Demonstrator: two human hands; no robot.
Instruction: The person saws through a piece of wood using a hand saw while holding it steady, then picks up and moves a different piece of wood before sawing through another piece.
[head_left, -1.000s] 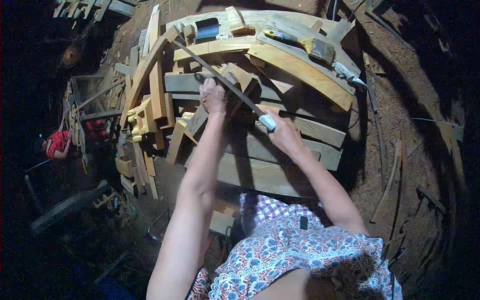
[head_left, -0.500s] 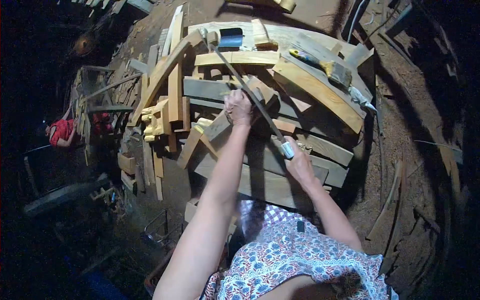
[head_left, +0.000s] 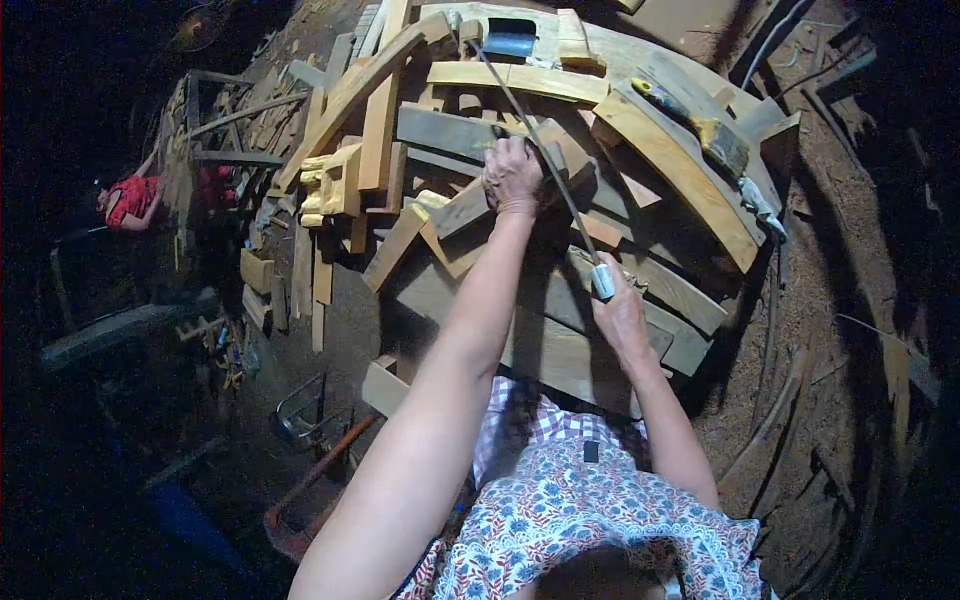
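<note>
My right hand (head_left: 622, 318) is closed around the handle of a long, narrow metal blade tool (head_left: 520, 112), with a white band (head_left: 603, 281) showing at its grip. The blade slants up and left across the workbench, its far end by a small wooden block (head_left: 470, 31). Left of the blade, my left hand (head_left: 512, 175) is curled over a short wooden piece (head_left: 568, 150), which shows just beyond the fingers, close beside the blade. Its fingertips are partly hidden. Grey and light boards (head_left: 455, 130) lie under and around both hands.
A paintbrush (head_left: 722, 142) rests on a curved board (head_left: 685, 170) at right. Yellowish shaped blocks (head_left: 330, 185) and long wood strips (head_left: 345, 100) are stacked at left. A person in red (head_left: 132, 203) is at far left. Wood scraps cover the ground.
The view has shifted, so the bench and both hands appear higher and further right. The blade looks thinner than before. Both hands keep their holds.
</note>
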